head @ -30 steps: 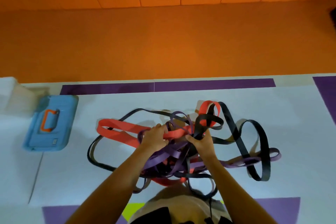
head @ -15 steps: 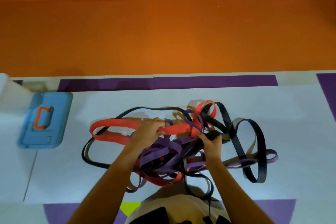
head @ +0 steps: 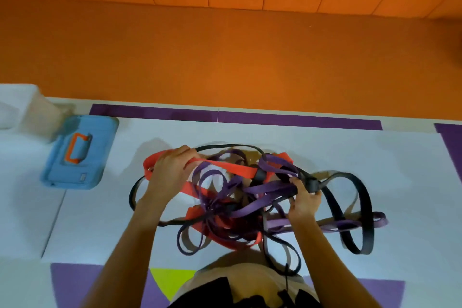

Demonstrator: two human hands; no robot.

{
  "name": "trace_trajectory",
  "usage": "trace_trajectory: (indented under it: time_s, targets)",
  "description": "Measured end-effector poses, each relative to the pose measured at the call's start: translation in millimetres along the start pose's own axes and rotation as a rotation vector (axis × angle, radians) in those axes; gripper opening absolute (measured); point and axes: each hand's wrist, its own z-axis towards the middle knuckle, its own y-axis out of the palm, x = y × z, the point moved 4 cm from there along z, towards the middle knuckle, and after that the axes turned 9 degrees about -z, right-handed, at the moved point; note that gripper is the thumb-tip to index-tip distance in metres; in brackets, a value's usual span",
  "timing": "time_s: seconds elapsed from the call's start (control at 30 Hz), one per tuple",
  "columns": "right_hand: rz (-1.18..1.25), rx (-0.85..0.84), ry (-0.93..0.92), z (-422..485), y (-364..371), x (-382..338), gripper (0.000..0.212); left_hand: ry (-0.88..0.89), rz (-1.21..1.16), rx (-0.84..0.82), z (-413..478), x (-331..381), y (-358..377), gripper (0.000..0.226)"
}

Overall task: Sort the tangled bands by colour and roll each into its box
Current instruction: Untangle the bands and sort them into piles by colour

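A tangle of flat bands lies on the white mat (head: 375,157) in front of me. The red band (head: 232,169) runs across its top left, purple bands (head: 270,189) knot through the middle, and black bands (head: 365,207) loop out to the right. My left hand (head: 170,172) grips the red band at the tangle's upper left. My right hand (head: 303,201) is closed on the purple and black bands at the right of the knot. A blue box (head: 77,152) with an orange handle lies flat at the left, its lid shut.
A pale translucent container (head: 22,107) stands at the far left behind the blue box. Beyond the mat's purple border (head: 300,120) is orange floor and an orange padded wall. My knees are at the bottom edge.
My left hand has pulled the red band up and to the left. My right hand has shifted right, drawing the purple and black bands away, so the knot is stretched wider.
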Motion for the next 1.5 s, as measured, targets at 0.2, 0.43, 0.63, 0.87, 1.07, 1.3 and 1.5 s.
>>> trace_trajectory:
  time_s: [0.2,0.43,0.63,0.87,1.07,1.3,1.5]
  targets:
    - [-0.239,0.008,-0.083,-15,-6,8,0.071,-0.212,-0.08,-0.092,-16,-29,17,0.008]
    - [-0.568,-0.016,-0.104,-30,-21,25,0.122,-0.352,0.02,-0.277,-18,-44,58,0.023]
    - [-0.939,-0.25,-0.189,-33,-22,20,0.103,-0.169,0.07,-0.372,-1,-5,108,0.024]
    - [-1.822,-0.167,-0.311,-32,-28,-26,0.121,-0.074,0.151,-0.514,11,32,162,0.032]
    - [-1.711,-0.147,-0.66,-5,4,-64,0.055,-0.076,0.24,-0.484,15,45,174,0.051]
    - [-1.406,-0.495,-0.857,24,74,-59,0.045,-0.232,0.209,-0.436,31,57,178,0.054]
    - [-1.858,-0.555,-0.705,46,92,-34,0.078,-0.22,0.115,-0.286,37,68,170,0.066]
